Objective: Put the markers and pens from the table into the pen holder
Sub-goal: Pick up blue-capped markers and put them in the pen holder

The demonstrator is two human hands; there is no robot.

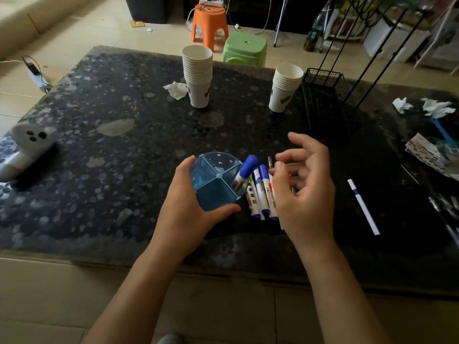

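A round blue pen holder [213, 182] with divided compartments stands near the table's front edge. My left hand [188, 204] grips its left and front side. One blue-capped marker [244, 173] stands tilted in its right compartment. Several markers and pens [260, 194] lie side by side on the table just right of the holder. My right hand [305, 184] hovers over their right part with fingers apart, holding nothing. A white pen with a blue band [363, 207] lies alone farther right.
Two stacks of paper cups [197, 75] [285, 86] stand at the back, a black mesh basket [327, 100] to their right. Crumpled tissues [177, 90] [402, 105], a white roll-shaped object [24, 147] at left, clutter at the right edge [432, 150]. Stools stand beyond the table.
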